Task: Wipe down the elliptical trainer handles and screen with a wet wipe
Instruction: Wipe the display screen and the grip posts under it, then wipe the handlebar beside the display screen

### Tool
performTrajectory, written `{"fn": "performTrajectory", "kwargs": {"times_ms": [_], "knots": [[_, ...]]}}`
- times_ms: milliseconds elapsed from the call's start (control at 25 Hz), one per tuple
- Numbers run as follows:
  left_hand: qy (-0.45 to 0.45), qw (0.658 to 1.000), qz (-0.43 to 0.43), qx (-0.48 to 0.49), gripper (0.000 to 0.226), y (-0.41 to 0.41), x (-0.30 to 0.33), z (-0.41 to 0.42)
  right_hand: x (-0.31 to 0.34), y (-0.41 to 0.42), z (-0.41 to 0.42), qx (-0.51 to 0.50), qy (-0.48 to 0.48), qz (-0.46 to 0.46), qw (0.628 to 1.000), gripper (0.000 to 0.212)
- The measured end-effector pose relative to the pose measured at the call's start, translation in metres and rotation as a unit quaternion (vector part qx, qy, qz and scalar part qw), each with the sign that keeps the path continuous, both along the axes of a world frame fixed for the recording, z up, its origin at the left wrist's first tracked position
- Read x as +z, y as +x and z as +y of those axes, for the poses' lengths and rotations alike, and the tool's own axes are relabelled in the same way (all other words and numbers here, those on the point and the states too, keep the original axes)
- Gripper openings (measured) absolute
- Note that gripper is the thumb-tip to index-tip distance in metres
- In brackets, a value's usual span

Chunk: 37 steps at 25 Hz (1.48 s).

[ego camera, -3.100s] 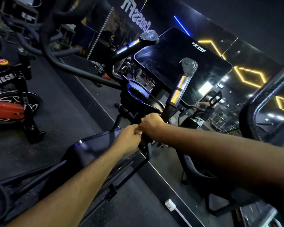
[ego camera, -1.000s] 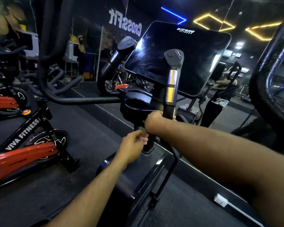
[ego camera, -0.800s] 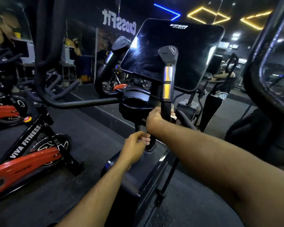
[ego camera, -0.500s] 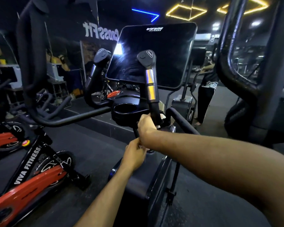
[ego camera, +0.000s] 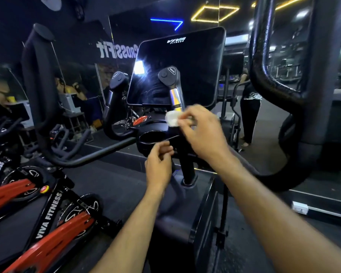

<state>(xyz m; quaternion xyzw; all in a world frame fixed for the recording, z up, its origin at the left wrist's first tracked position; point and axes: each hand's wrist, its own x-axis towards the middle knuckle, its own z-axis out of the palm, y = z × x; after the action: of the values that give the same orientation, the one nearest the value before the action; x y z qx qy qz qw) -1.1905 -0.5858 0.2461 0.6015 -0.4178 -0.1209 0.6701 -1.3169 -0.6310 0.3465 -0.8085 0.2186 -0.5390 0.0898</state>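
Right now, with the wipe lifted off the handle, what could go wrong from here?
The right hand only pinches the small wet wipe at its fingertips, so it could drop into the cup holder below. The screen already shows smears; a crumpled wipe may streak it further.
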Motion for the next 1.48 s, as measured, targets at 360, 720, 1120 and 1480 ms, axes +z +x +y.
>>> {"fn": "performTrajectory", "kwargs": {"times_ms": [360,720,1120,1480], "knots": [[0.013,0.995,-0.075,-0.058,0.067,-0.023,0.012,-0.007,-0.115,-0.002,-0.094,-0.050,0.115,0.002,0.992,0.027],[0.058,0.996,-0.046,-0.049,0.075,-0.041,0.006,0.000,-0.084,0.008,-0.028,0.004,0.243,-0.213,0.946,0.018],[0.089,0.989,-0.012,-0.121,0.074,-0.050,0.009,0.025,-0.135,-0.024,-0.028,-0.091,0.057,0.053,0.993,0.010],[-0.104,0.985,-0.049,-0.128,0.025,-0.099,0.053,0.043,-0.031,-0.080,0.051,-0.023,0.029,-0.096,0.995,0.026]]}}
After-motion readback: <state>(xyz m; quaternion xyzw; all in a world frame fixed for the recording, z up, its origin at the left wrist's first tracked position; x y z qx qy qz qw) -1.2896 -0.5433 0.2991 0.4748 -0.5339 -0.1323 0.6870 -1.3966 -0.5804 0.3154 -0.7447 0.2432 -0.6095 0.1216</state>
